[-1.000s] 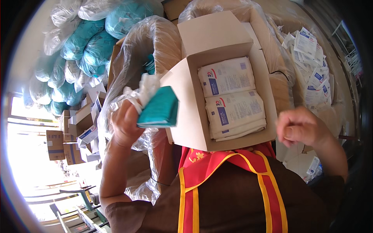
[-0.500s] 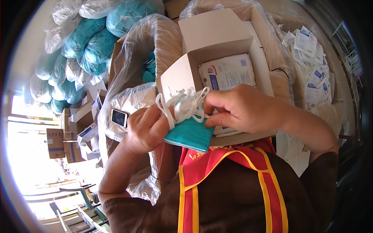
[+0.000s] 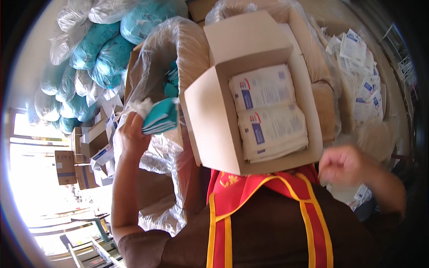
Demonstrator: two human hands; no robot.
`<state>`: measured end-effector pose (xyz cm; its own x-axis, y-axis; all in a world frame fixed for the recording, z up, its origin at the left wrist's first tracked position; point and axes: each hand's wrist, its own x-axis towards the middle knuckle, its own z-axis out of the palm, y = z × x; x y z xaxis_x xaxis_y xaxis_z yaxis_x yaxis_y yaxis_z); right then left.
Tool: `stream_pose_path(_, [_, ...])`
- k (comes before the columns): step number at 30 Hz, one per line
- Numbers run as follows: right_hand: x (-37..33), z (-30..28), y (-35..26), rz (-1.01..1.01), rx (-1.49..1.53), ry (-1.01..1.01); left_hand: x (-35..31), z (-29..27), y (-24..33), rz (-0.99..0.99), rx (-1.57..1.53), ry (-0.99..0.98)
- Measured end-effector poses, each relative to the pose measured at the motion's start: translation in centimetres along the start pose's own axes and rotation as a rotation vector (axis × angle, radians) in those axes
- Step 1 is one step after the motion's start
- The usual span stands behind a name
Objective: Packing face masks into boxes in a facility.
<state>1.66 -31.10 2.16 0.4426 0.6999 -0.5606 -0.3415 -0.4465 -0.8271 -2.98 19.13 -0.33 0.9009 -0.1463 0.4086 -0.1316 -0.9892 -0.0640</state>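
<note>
A small stack of folded teal face masks [image 3: 161,117] is pinched in my left hand [image 3: 133,136], its white ear loops [image 3: 139,107] bunched above the fingers. This hand is over the plastic-lined carton on the left. My right hand [image 3: 342,165], slightly blurred, is off the right side of the open cardboard box [image 3: 210,125]. Its fingers are curled in and I see nothing in them. Inside that box lie two stacks of white printed packets, a far one [image 3: 261,87] and a near one [image 3: 273,131].
More teal masks [image 3: 171,85] lie inside the plastic-lined left carton [image 3: 192,47]. Loose white packets [image 3: 364,89] fill a lined container at the right. Bulging bags of teal masks [image 3: 111,58] are piled at the far left, above stacked cardboard boxes [image 3: 66,167].
The masks have moved left with my left hand, away from the box. My right hand has let go of them and moved right and down. The phone on the left is no longer visible.
</note>
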Motion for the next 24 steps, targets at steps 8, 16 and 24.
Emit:
stream_pose_path(8, [7.4,-0.7,-2.6,-0.474,-0.278,0.184,1.8,-2.4,7.8,0.426,-0.148,0.169])
stream_pose_path(16, [11.9,1.4,-5.1,-0.766,-0.372,0.051,2.1,-3.6,10.5,0.593,-0.263,0.164])
stream_pose_path(24, [10.1,2.7,-6.5,-0.634,-0.509,-0.018,1.8,-2.8,10.5,0.562,-0.242,0.128])
